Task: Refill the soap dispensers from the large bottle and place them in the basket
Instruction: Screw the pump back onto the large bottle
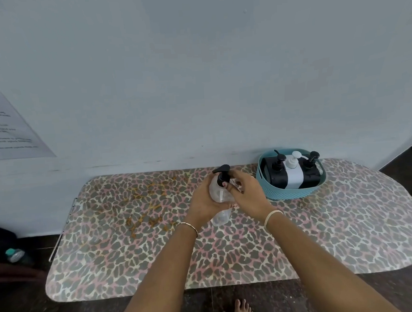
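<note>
A clear soap dispenser [219, 204] with a black pump head [223, 174] stands tilted on the leopard-print table [109, 246]. My left hand [204, 201] grips its body from the left. My right hand [247, 193] holds its fingers around the neck just under the pump. To the right, a teal basket [289, 194] holds two black dispensers [274, 173] [312, 171] and a white one [294, 172] between them, all upright. No large bottle shows on the table.
The table stands against a pale wall. A printed paper sheet [7, 124] hangs on the wall at the left. A bottle with a green-white cap [14, 255] sits on the dark floor at the left. My bare foot [242, 310] shows below the table's front edge.
</note>
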`<move>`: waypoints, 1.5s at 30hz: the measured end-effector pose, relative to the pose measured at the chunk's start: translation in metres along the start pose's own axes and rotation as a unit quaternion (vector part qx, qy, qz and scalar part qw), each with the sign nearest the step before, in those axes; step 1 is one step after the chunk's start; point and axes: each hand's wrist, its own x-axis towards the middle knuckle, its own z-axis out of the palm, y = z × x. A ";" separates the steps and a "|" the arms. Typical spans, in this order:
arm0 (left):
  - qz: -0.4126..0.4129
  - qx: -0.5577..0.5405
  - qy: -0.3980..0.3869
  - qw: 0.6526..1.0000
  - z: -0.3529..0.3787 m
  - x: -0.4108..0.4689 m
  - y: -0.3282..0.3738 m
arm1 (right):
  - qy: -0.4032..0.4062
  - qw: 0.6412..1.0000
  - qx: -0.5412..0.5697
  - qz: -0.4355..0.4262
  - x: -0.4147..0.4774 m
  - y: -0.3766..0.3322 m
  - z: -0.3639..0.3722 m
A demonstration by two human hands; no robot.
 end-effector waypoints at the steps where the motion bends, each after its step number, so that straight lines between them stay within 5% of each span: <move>1: 0.000 0.001 -0.002 1.000 0.000 0.000 0.000 | 0.001 1.000 -0.019 -0.006 0.000 0.000 -0.001; 16: 0.005 0.013 0.020 1.000 0.002 -0.004 0.003 | 0.058 0.966 -0.253 -0.007 0.001 -0.012 0.017; 26: 0.004 0.034 -0.064 0.997 -0.011 0.008 -0.001 | -0.001 0.973 -0.229 -0.025 0.009 -0.002 0.002; 31: 0.032 0.034 -0.019 0.999 -0.005 0.005 0.002 | 0.036 0.947 -0.312 -0.059 0.008 -0.004 0.006; 45: -0.001 0.242 0.085 0.967 0.020 -0.012 0.007 | 0.068 0.944 -0.319 -0.045 -0.003 -0.010 0.018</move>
